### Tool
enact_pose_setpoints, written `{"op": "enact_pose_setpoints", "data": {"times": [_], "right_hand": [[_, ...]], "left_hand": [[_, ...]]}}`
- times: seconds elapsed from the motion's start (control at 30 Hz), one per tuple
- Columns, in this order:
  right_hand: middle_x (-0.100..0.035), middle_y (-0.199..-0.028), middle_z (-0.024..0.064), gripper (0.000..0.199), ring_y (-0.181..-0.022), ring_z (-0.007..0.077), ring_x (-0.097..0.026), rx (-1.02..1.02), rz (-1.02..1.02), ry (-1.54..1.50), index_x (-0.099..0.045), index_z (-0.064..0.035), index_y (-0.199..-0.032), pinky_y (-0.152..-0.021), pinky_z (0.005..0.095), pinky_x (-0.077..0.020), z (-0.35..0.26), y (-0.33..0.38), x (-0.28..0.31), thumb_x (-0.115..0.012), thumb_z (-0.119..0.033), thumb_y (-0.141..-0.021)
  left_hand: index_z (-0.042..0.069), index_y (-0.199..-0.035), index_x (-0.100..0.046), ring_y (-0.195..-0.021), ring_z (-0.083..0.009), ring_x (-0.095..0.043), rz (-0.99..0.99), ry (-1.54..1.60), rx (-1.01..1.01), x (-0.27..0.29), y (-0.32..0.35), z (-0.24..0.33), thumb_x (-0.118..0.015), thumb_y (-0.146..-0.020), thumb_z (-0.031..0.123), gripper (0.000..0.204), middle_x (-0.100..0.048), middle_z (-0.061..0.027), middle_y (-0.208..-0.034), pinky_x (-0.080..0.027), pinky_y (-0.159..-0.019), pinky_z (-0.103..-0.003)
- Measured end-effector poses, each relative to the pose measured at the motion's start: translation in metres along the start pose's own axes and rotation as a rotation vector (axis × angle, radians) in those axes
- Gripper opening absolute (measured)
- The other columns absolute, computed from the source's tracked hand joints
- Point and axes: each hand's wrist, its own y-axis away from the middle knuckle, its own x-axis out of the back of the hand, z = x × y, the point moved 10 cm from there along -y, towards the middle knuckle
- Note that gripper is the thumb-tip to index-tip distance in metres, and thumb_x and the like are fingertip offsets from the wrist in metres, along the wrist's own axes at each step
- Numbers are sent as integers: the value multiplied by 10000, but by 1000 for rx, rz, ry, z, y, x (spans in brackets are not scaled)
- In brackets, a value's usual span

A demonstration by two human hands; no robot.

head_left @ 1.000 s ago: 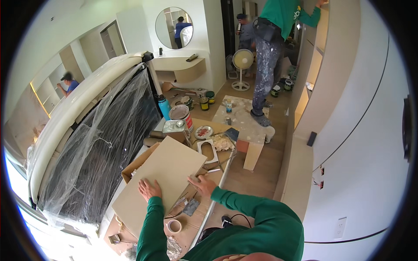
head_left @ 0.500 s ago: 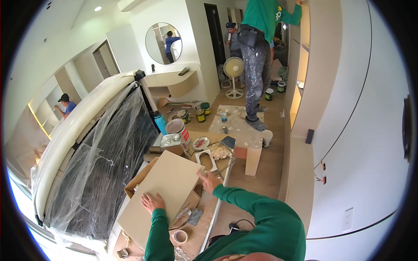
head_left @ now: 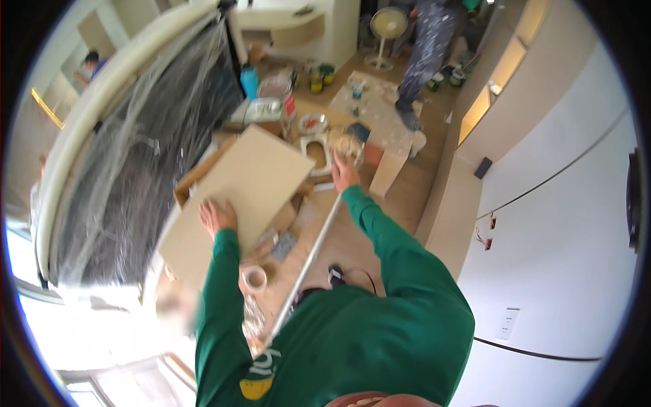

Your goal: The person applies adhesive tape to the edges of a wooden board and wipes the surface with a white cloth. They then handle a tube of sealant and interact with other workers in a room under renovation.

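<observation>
Item: large beige board (head_left: 241, 197), flat, lying tilted across an open cardboard box (head_left: 196, 183) on the cluttered tabletop (head_left: 305, 224).

Left hand (head_left: 217, 217): flat on the board's near half, fingers spread, palm down, gripping nothing.

Right hand (head_left: 344, 173): beyond the board's right corner, reaching to a round pale object (head_left: 347, 144); fingers appear to touch it, but blur leaves it unclear whether they close on it.

Near the board's lower right edge: a roll of tape (head_left: 255, 278) and a long metal rail (head_left: 308, 261) running alongside.

Beyond the board's far edge: a white bucket (head_left: 277, 88), a blue bottle (head_left: 249, 81), small paint cans (head_left: 319, 74).

Left of the board: a dark curved piece under clear plastic sheeting (head_left: 135, 156).

Far beyond the board: another person's paint-spattered legs (head_left: 427, 54).
</observation>
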Motion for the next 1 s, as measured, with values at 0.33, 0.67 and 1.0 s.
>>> {"op": "enact_pose_setpoints", "data": {"times": [0.33, 0.67, 1.0], "right_hand": [[-504, -932, 186, 529, -839, 365, -555, 156, -108, -76, -417, -208, -1477, -725, 447, -484, -68, 26, -15, -542, -298, -972], [-512, -929, 146, 474, -813, 343, -580, 198, -187, -105, -511, -199, -1416, -679, 443, -496, -85, 29, -21, -553, -183, -945], [-517, -939, 165, 477, -843, 356, -564, 257, -177, -100, -491, -167, -1430, -714, 455, -482, -94, 34, -22, -532, -165, -954]], "left_hand": [[32, -1343, -504, -1386, -358, -357, 29, -44, -19, -4, -2, -3, -543, -919, 458, 602, -444, -216, -1443, -258, -1148, -498], [35, -1344, -505, -1391, -353, -352, 48, -54, -21, -3, -3, -1, -536, -922, 454, 596, -433, -202, -1455, -252, -1151, -502], [35, -1365, -483, -1411, -343, -320, 5, -49, 16, -8, -5, -4, -528, -923, 458, 614, -405, -196, -1480, -224, -1167, -490]]}}
